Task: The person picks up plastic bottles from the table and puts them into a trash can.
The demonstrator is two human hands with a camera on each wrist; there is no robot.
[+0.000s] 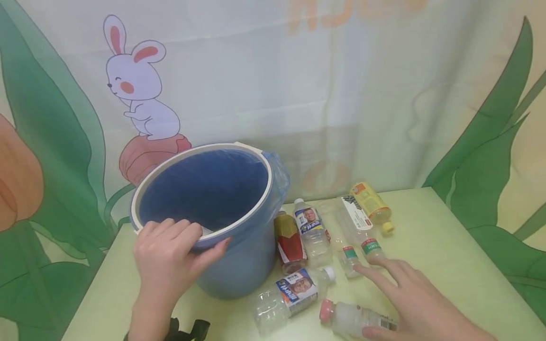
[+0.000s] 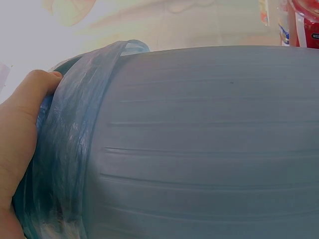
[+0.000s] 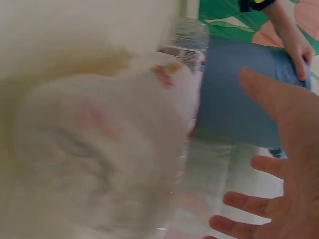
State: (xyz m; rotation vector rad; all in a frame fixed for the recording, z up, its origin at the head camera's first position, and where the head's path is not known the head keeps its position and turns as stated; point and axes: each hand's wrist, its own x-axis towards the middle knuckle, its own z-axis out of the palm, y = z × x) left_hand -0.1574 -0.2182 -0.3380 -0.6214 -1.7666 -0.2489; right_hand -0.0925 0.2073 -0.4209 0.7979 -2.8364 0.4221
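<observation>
My left hand [image 1: 168,258] grips the near rim of a blue trash bin [image 1: 241,270], fingers curled over the edge and thumb outside. A blue plastic liner [image 2: 75,124] is folded down over the rim. To the right, my right hand [image 1: 414,298] hovers with spread fingers over a whitish bottle with a pink cap [image 1: 356,319], holding nothing. In the right wrist view that whitish bottle [image 3: 99,149] looms large and blurred beside the hand. A clear labelled bottle [image 1: 294,296] lies between the bin and the pink-capped one.
Several more bottles lie right of the bin: one with a red-and-gold label [image 1: 291,244], a clear labelled one [image 1: 313,232], clear ones with green labels [image 1: 350,258], and a yellow one [image 1: 370,203]. A printed curtain [image 1: 375,94] hangs behind the light-green table [image 1: 460,265].
</observation>
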